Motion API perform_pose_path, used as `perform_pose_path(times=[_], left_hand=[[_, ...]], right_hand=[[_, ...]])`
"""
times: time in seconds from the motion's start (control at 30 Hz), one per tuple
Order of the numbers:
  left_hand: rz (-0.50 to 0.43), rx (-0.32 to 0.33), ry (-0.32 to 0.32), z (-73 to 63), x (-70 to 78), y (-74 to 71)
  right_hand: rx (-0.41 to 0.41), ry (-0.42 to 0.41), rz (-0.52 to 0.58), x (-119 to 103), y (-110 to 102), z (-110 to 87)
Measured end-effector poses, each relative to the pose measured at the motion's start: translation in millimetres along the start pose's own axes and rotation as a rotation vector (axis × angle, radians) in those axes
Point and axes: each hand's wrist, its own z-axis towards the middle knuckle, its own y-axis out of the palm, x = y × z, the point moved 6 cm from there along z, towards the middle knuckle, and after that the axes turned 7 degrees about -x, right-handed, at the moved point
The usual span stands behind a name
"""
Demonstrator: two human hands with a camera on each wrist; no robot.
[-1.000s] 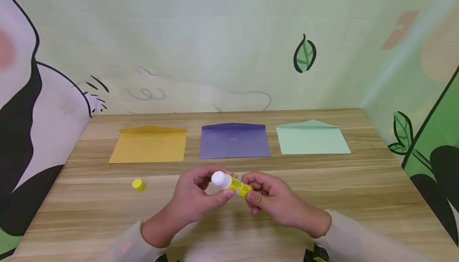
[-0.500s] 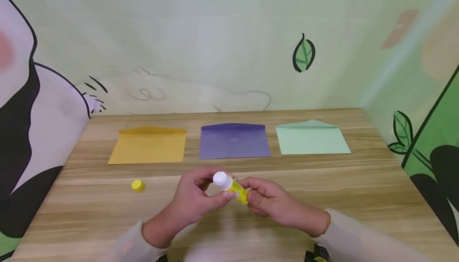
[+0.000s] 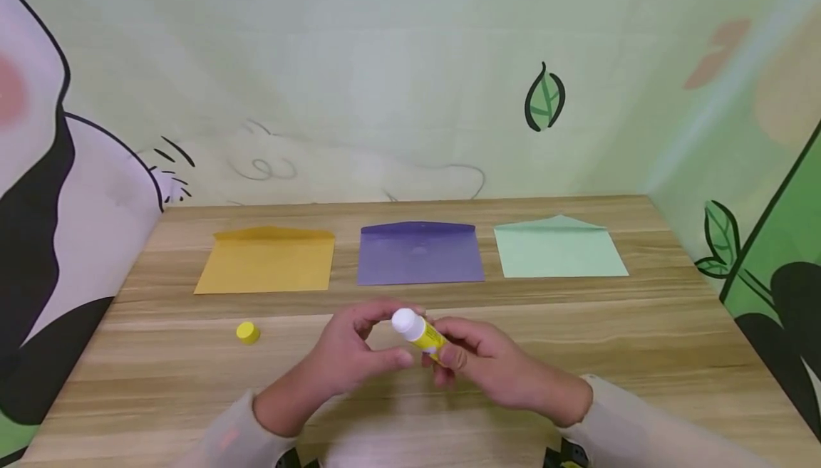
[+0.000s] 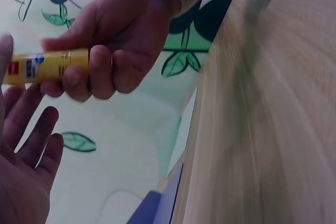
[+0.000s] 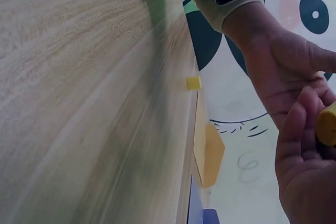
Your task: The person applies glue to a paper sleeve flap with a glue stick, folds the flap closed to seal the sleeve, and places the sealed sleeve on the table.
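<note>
A yellow glue stick (image 3: pixel 431 338) with a white top is held above the table, tilted with its white end up and to the left. My right hand (image 3: pixel 500 370) grips its lower body between thumb and curled fingers. Just left of it is my left hand (image 3: pixel 349 354), thumb spread away from the tube and fingers loosely bent behind the white end. In the left wrist view the left hand's fingers (image 4: pixel 31 142) are apart below the glue stick (image 4: pixel 50 66). A round yellow cap (image 3: pixel 247 333) lies on the table at the left.
Along the back of the wooden table (image 3: pixel 160 382) lie a yellow envelope (image 3: pixel 266 265), a purple envelope (image 3: pixel 420 258) and a mint green envelope (image 3: pixel 561 253), their flaps raised. Behind stands a wall (image 3: pixel 359 83) with painted cartoon shapes.
My left thumb has come off the glue stick, which both hands held before. The right hand now holds it alone, and the stick has shifted slightly right.
</note>
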Motion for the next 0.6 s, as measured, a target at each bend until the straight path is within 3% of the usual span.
perform_pose_path(times=[0.13, 0.33, 0.47, 0.6], left_hand=[[-0.009, 0.012, -0.016, 2.2, -10.5, -13.3], [-0.016, 0.183, -0.155, 5.1, -26.4, -38.5], [0.067, 0.237, -0.233, 7.6, -34.8, -51.4], [0.195, 0.203, -0.344, 11.0, -49.0, -60.2]], right_hand=[[0.06, 0.004, -0.024, 2.3, -5.6, -1.2], [0.078, 0.011, 0.02, 6.0, -8.9, -2.9], [0.064, 0.007, 0.016, 8.0, -8.8, -3.5], [0.06, -0.002, 0.021, 9.5, -9.4, -4.9]])
